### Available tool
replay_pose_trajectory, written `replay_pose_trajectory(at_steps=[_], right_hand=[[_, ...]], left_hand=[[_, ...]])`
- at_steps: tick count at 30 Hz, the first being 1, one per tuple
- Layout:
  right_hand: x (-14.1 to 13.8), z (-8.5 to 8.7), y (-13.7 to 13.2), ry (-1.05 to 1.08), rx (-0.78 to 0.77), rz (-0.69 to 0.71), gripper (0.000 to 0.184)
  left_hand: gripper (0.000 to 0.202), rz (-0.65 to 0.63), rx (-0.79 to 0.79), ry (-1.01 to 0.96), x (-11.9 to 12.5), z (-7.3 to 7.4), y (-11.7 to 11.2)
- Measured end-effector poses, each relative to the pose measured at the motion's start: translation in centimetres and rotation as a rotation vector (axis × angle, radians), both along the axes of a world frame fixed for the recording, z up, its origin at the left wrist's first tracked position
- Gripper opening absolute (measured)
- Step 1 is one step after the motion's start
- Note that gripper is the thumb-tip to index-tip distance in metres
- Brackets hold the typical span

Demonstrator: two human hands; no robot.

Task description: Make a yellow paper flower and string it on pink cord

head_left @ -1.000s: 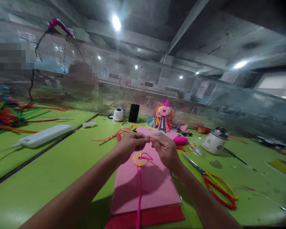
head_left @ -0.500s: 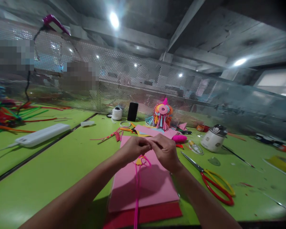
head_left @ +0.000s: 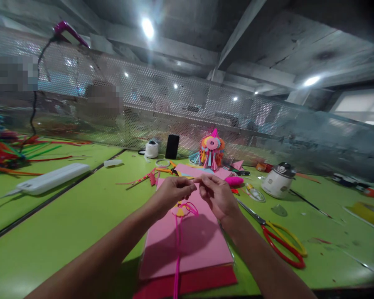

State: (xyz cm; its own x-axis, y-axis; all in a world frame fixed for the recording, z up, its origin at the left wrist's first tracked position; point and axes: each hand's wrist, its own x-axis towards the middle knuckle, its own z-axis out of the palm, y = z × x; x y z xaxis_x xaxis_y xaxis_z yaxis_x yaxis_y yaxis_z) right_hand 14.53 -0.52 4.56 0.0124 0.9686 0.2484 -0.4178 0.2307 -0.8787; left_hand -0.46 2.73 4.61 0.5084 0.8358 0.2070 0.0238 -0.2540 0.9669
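Both hands hover above the pink paper sheets (head_left: 202, 249). My left hand (head_left: 174, 194) is closed in a pinch, its fingertips pointing right. My right hand (head_left: 217, 195) faces it, thumb and fingers pinched together. Only a slim gap parts the fingertips, and whatever lies in them is too small to make out. Just below, a yellow paper piece (head_left: 180, 212) rests on the pink sheet. Looped pink cord (head_left: 191, 209) lies at that piece, and long pink strands (head_left: 177, 265) trail toward the front edge.
Scissors (head_left: 277, 236) with red and yellow handles lie to the right, near a white pot (head_left: 278, 182). A tasselled paper ornament (head_left: 212, 149) and a phone (head_left: 172, 146) stand behind. On the left are a white power strip (head_left: 54, 178) and coloured strips (head_left: 6, 155).
My hands have drawn slightly apart at the fingertips. The right hand has turned, so more of its fingers and palm side shows. The view has shifted a little.
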Motion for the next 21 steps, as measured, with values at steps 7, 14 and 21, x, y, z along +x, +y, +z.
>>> replay_pose_trajectory(at_steps=[7,14,21], right_hand=[[-0.5,-0.3,0.3,0.131,-0.009,-0.018,0.018],[-0.2,-0.5,0.2,-0.420,0.264,-0.114,0.020],[0.3,0.4,-0.5,-0.575,0.466,-0.265,0.010]], left_hand=[[0.021,-0.001,-0.143,-0.212,0.3,-0.4,0.0],[0.022,-0.018,-0.171,-0.297,0.0,0.1,0.0],[0.018,-0.169,-0.245,-0.289,-0.4,0.1,-0.2]])
